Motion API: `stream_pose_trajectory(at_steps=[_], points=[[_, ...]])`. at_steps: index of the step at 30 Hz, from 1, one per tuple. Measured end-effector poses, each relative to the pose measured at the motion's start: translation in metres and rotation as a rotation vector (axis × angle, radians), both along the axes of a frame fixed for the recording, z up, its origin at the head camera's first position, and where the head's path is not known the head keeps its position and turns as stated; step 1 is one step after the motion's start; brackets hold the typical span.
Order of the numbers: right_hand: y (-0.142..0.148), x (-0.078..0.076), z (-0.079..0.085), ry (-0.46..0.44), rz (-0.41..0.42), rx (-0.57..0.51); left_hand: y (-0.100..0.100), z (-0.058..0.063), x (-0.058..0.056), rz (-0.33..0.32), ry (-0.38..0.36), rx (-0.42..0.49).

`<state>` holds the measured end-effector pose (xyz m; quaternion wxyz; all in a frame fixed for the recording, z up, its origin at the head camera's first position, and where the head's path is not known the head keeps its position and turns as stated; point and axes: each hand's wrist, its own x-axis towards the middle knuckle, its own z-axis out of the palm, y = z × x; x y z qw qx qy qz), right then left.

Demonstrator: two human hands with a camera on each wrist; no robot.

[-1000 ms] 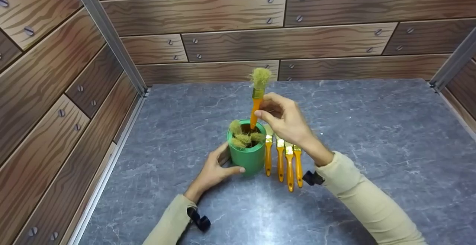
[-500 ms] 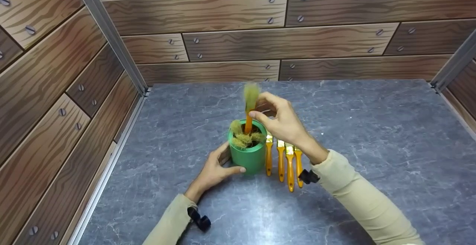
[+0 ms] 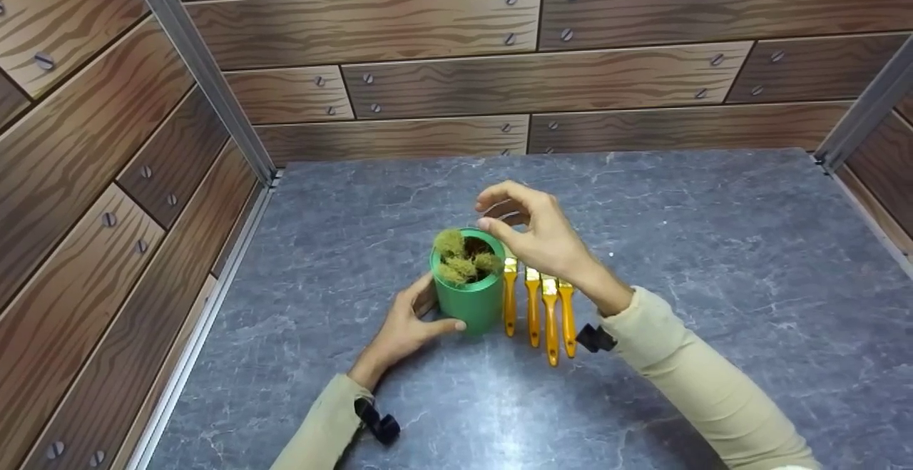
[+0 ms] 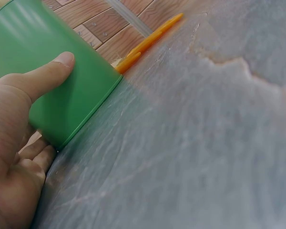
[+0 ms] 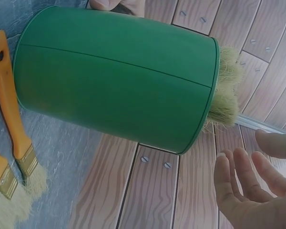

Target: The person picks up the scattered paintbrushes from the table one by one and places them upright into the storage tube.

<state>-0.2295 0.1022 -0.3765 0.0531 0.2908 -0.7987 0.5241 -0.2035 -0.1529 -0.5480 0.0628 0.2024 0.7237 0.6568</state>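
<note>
A green cylindrical can stands upright on the table, bristle tufts of several paintbrushes showing at its mouth; their handles are hidden inside. My left hand holds the can low on its left side, thumb across the front and fingers behind. Above and right of the rim is my right hand, nothing between its thumb and loosely bent fingers. In the right wrist view this hand is apart from the can and its bristles. Several orange-handled paintbrushes lie right of the can, bristles pointing away.
The grey marbled table reaches back to a wood-plank patterned wall. Another patterned wall rises at the left, with a metal strip along its foot. Metal posts stand at the corners.
The paintbrush in my right hand went down into the can, handle first, and was let go. The right hand's fingers have parted. My left hand has stayed on the can.
</note>
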Motion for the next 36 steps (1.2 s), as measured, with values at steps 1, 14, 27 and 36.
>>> stream_pose_trajectory(at_steps=[1,14,27,36], points=[[0.001,0.001,0.000,-0.002,-0.002,0.007,0.000,0.000,0.000,0.000,0.000,0.000],[0.031,0.006,-0.003,-0.028,-0.045,0.108,0.000,0.000,-0.001,0.006,0.003,-0.013],[0.064,0.008,-0.032,-0.055,-0.091,0.228,0.000,0.000,0.001,0.022,-0.018,0.006],[0.084,0.006,-0.064,-0.036,-0.083,0.341,0.000,0.001,0.002,0.030,-0.041,-0.001]])
